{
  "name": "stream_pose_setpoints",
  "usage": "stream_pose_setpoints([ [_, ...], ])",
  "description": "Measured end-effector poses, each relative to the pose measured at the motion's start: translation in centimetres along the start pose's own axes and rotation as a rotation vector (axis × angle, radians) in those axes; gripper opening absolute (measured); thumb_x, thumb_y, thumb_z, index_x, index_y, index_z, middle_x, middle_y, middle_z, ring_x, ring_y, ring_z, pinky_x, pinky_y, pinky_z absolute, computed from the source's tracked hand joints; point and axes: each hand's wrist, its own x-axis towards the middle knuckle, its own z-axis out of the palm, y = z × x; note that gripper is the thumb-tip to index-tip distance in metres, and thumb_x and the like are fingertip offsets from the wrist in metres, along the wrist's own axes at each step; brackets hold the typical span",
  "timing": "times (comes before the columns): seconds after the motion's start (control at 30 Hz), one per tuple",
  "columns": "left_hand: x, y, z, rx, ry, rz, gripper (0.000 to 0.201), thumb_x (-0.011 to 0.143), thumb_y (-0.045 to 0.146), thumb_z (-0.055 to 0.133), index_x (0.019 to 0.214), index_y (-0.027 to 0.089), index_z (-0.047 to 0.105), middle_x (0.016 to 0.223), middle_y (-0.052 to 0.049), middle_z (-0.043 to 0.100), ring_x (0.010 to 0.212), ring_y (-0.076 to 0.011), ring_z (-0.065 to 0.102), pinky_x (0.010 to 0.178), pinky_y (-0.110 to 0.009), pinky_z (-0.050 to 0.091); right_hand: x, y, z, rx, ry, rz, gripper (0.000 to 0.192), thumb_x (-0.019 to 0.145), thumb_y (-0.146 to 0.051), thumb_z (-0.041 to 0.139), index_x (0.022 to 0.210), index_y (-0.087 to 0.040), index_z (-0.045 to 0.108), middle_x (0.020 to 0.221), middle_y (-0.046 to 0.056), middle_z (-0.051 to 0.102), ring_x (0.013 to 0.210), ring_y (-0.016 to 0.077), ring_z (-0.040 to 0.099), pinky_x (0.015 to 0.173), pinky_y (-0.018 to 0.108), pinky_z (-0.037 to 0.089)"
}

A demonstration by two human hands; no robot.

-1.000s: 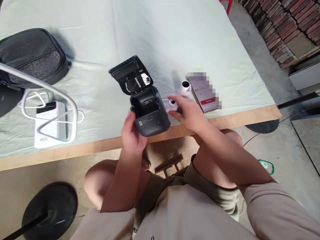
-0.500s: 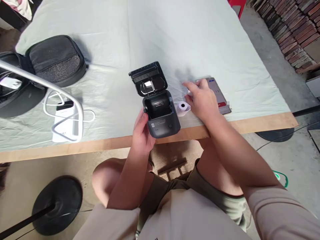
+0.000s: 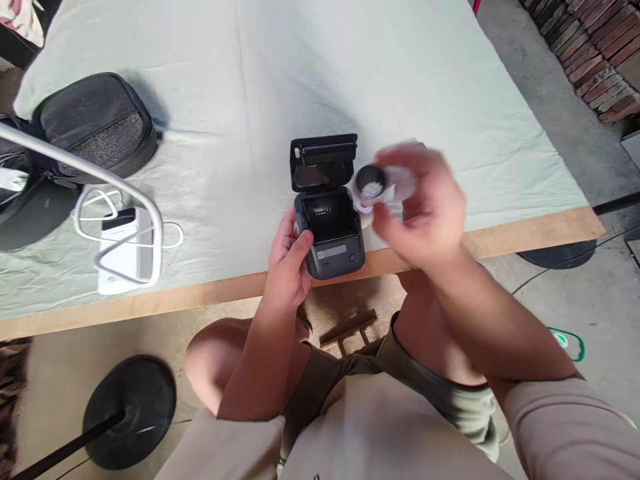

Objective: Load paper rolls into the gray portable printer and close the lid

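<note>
Left hand point(image 3: 289, 261): gripping the printer point(image 3: 331, 230) by its left side, at the table's near edge (lid up).
Right hand point(image 3: 425, 203): fingers closed on a paper roll point(image 3: 371, 181), blurred, probably core-end toward camera, just right of the open bay.

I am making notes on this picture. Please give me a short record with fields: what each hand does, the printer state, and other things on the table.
left hand: left hand grips the side of the small printer
right hand: right hand holds a paper roll raised beside the printer lid
printer state: lid open, compartment without roll, near the table edge
other things: black pouch, white power bank with white cable, on the pale cloth
</note>
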Motion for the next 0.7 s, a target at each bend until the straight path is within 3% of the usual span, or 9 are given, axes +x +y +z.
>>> stream_pose_setpoints([
  [0.13, -0.1, -0.3, 0.0, 0.036, 0.007, 0.014, 0.044, 0.088, 0.043, 0.084, 0.127, 0.027, 0.069, 0.12, -0.005, 0.076, 0.135, -0.0331, 0.065, 0.109, -0.04, 0.058, -0.6, -0.2, 1.4, -0.136, -0.131, -0.127, 0.044, 0.084, -0.004, 0.054, 0.123, -0.024, 0.065, 0.11, 0.002, 0.08, 0.097, 0.0201, 0.076, 0.086, 0.036, 0.053],
  [0.23, -0.1, -0.3, 0.0, 0.047, 0.01, 0.015, 0.045, 0.088, 0.041, 0.084, 0.129, 0.027, 0.069, 0.126, -0.004, 0.075, 0.137, -0.0329, 0.064, 0.111, -0.04, 0.057, -0.8, 0.5, 2.0, -0.229, -0.196, -0.154, 0.044, 0.085, -0.004, 0.052, 0.123, -0.02, 0.069, 0.114, 0.004, 0.079, 0.096, 0.0179, 0.074, 0.085, 0.033, 0.053],
  [0.4, -0.1, -0.2, 0.1, 0.029, 0.028, 0.014, 0.043, 0.088, 0.037, 0.083, 0.128, 0.025, 0.071, 0.125, -0.006, 0.076, 0.133, -0.0319, 0.067, 0.102, -0.035, 0.062, -0.9, 0.5, 1.8, -0.305, -0.12, -0.182, 0.042, 0.087, -0.005, 0.052, 0.119, -0.023, 0.072, 0.104, 0.003, 0.073, 0.086, 0.014, 0.069, 0.075, 0.028, 0.05],
  [0.57, 0.0, -0.2, 0.3, -0.002, 0.013, -0.006, 0.046, 0.086, 0.038, 0.085, 0.128, 0.024, 0.068, 0.127, -0.007, 0.076, 0.128, -0.0329, 0.07, 0.101, -0.038, 0.062, -0.8, 0.6, 2.2, -0.292, -0.178, -0.167, 0.032, 0.094, -0.009, 0.055, 0.116, -0.022, 0.074, 0.106, 0.003, 0.08, 0.094, 0.0166, 0.076, 0.079, 0.033, 0.046],
  [0.7, 0.2, -0.1, 0.1, -0.038, 0.038, -0.031, 0.046, 0.085, 0.039, 0.086, 0.125, 0.022, 0.069, 0.114, -0.004, 0.078, 0.12, -0.0291, 0.073, 0.1, -0.035, 0.059, -1.1, 0.4, 2.4, -0.233, -0.101, -0.233, 0.017, 0.1, -0.017, 0.058, 0.103, -0.022, 0.073, 0.095, -0.001, 0.084, 0.091, 0.0144, 0.079, 0.084, 0.034, 0.044],
])
